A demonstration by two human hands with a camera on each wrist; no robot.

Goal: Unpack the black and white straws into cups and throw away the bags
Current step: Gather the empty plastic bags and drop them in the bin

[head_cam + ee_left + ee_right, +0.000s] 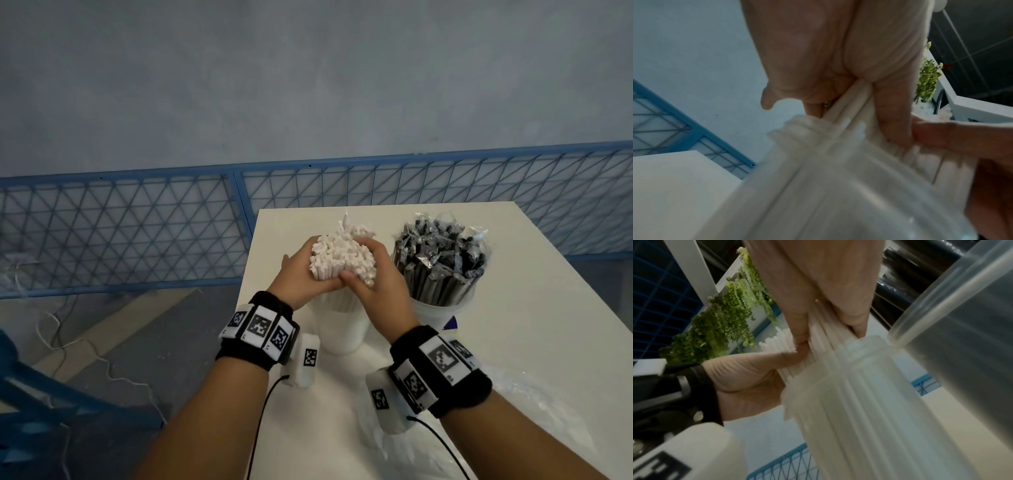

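— Two hands wrap one bundle: the left hand [301, 274] and right hand [373, 277] curl their fingers round the white straws [342, 255] from opposite sides, thumbs meeting on the near face. Is the grip firm?

— It looks so. In the left wrist view the fingers [892, 110] press into the paper-wrapped shafts, and in the right wrist view the right hand's fingertips [857, 324] clamp the bundle just above the cup rim.

— Where does the bundle stand?

— Upright, its long axis near vertical, lower ends already inside the white cup [342, 329] directly beneath the hands. The crimped wrapper tops fan out above the fingers.

— So the coming move turns on what?

— On that vertical line. The cup lies straight down from the fingers, so the bundle probably only needs settling or releasing downward. Both hands are equally near; neither leads.

— And beyond the hands?

— Just beside, to the person's right, the black straws [442, 253] already fill a clear cup [442, 308]. A crumpled clear bag [534, 404] lies on the white table [548, 325] by the right forearm, not yet thrown away. Blue mesh fencing [120, 233] runs behind.
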